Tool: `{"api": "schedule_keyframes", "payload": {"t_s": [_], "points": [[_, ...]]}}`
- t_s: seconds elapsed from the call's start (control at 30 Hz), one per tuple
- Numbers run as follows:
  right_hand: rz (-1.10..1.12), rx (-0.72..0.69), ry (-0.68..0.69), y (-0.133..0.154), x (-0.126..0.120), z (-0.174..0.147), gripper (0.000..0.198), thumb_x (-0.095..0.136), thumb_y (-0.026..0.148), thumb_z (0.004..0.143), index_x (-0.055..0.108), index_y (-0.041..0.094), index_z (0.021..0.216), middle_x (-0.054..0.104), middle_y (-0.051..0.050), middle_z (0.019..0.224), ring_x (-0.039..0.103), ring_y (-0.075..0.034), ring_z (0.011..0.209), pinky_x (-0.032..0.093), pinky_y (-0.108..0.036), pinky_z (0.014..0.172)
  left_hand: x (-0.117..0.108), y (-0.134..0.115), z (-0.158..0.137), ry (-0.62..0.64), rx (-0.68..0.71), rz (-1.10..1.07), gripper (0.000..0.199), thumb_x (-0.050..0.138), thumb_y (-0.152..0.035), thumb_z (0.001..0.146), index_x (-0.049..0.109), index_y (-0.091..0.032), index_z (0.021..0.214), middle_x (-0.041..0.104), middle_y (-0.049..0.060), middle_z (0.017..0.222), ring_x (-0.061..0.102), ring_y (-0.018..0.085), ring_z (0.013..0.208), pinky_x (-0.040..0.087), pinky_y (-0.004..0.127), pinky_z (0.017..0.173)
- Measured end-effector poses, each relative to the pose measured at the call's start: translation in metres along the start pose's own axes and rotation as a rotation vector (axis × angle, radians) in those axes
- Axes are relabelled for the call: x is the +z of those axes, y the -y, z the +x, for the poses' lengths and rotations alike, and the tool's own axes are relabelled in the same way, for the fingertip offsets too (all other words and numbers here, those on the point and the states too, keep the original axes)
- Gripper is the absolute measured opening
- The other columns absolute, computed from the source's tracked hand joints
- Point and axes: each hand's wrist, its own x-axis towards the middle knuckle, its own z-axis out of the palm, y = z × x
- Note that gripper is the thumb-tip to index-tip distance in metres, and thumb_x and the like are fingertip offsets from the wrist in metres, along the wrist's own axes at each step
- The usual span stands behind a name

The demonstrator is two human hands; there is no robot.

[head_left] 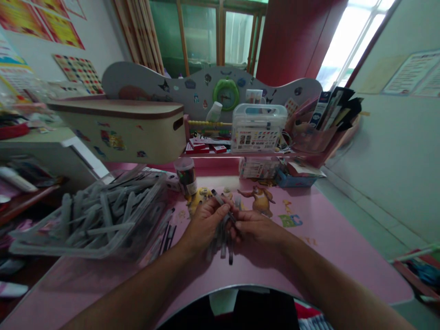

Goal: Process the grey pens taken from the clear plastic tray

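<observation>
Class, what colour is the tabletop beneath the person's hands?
The tabletop is pink; it shows best in the head view, the only one.

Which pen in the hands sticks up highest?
The slanted pen by the left hand, dark end uppermost; the bunched pens sit lower, ends hanging down.

A bright window glows at two o'clock, red panel at one, curtain at eleven, pale wall at three.

Daylight glares through the window past the far right corner of the desk; here it's dim, shadows soft under the hands, clutter beyond the left edge blurred.
</observation>
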Motion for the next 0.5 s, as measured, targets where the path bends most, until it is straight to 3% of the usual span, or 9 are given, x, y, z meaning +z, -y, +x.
{"api": "schedule_keyframes", "payload": {"t_s": [0.1, 0.23, 0.37, 0.5], "points": [[0.192, -0.006, -0.033, -0.003, 0.007, 0.001, 0.029, 0.065, 0.018, 0.069, 0.063, 0.018, 0.098, 0.050, 0.007, 0.059, 0.036, -0.007, 0.045, 0.027, -0.022, 0.048, 0.004, 0.005, -0.004, -0.002, -0.018, -0.082, 0.024, 0.073, -0.034, 0.082, 0.056, -0.021, 0.094, 0.064, -0.002, 0.062, 0.063, 0.016, 0.045, 0.051, 0.024, 0.043], [0.216, 0.001, 0.015, -0.002, 0.009, 0.002, 0.021, 0.071, 0.027, 0.074, 0.058, 0.017, 0.087, 0.037, 0.011, 0.052, 0.022, -0.005, 0.043, 0.017, -0.020, 0.043, -0.001, 0.009, -0.003, -0.024, -0.010, -0.069, 0.024, 0.075, -0.034, 0.082, 0.060, -0.019, 0.092, 0.064, -0.003, 0.062, 0.061, 0.012, 0.047, 0.051, 0.021, 0.046], [0.212, 0.031, 0.026, -0.003, 0.010, 0.002, 0.037, 0.080, 0.036, 0.074, 0.060, 0.016, 0.097, 0.040, 0.011, 0.054, 0.019, -0.004, 0.043, 0.010, -0.018, 0.040, -0.010, 0.012, 0.003, -0.032, -0.004, -0.018, 0.027, 0.073, -0.043, 0.084, 0.061, -0.019, 0.088, 0.050, -0.008, 0.048, 0.046, 0.007, 0.036, 0.038, 0.015, 0.037], [0.315, 0.051, 0.034, -0.010, 0.009, 0.002, 0.037, 0.080, 0.037, 0.077, 0.059, 0.019, 0.102, 0.036, 0.013, 0.053, 0.013, -0.004, 0.042, 0.010, -0.018, 0.037, -0.012, 0.013, 0.005, -0.040, 0.013, -0.005, 0.030, 0.075, -0.043, 0.082, 0.058, -0.018, 0.081, 0.047, -0.008, 0.048, 0.046, 0.006, 0.037, 0.039, 0.014, 0.039]]}}
